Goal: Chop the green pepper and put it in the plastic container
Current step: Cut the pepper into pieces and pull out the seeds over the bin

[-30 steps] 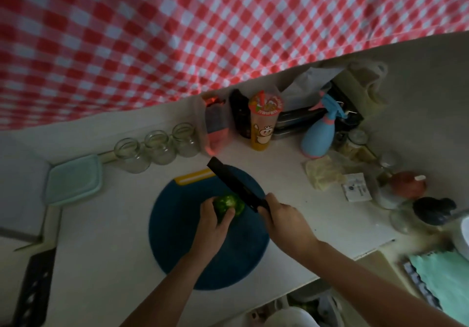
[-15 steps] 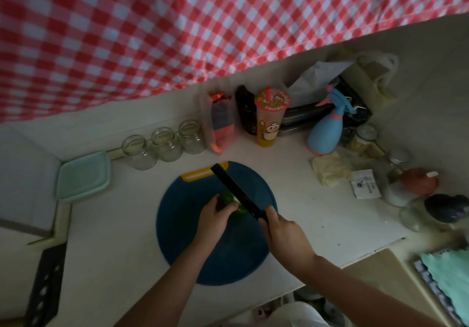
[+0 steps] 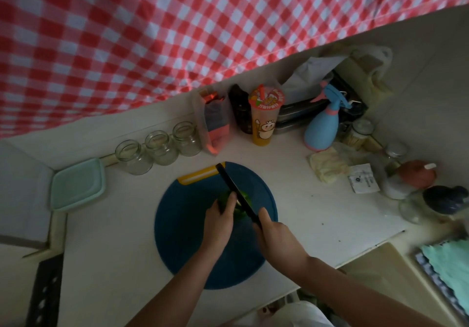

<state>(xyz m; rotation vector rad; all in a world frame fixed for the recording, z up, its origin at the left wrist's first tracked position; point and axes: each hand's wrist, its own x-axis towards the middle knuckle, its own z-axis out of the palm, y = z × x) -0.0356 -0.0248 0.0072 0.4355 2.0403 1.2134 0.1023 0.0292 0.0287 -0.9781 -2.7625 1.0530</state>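
Pretty dim kitchen shot, but here's what's there. The green pepper (image 3: 246,199) sits on a round blue cutting board (image 3: 182,237), a bit past the board's middle toward the far edge of the counter (image 3: 114,250). The left hand (image 3: 219,221) is clamped down on it, fingers curled over the near-left side of the pepper, so most of it is hidden and I can't tell how much is cut. The right hand (image 3: 276,237) has its fingers wrapped tight around the handle of a dark knife (image 3: 233,187). The blade runs diagonally across the pepper, tip pointing at the far left, with green showing on both sides of it. Blade and left fingertips are just beside each other.

The board's yellow grip (image 3: 200,174) pokes out at its far side. The mint-green plastic container (image 3: 77,184) is at the far left corner of the counter, well apart from the board, with nothing green visible on it.

Along the far edge there are three empty glass jars (image 3: 161,147) in a row, then a cartoon-printed cup (image 3: 265,118) and a blue spray bottle (image 3: 322,128) toward the far right corner. A red-and-white checked cloth (image 3: 177,34) hangs above the whole back side.
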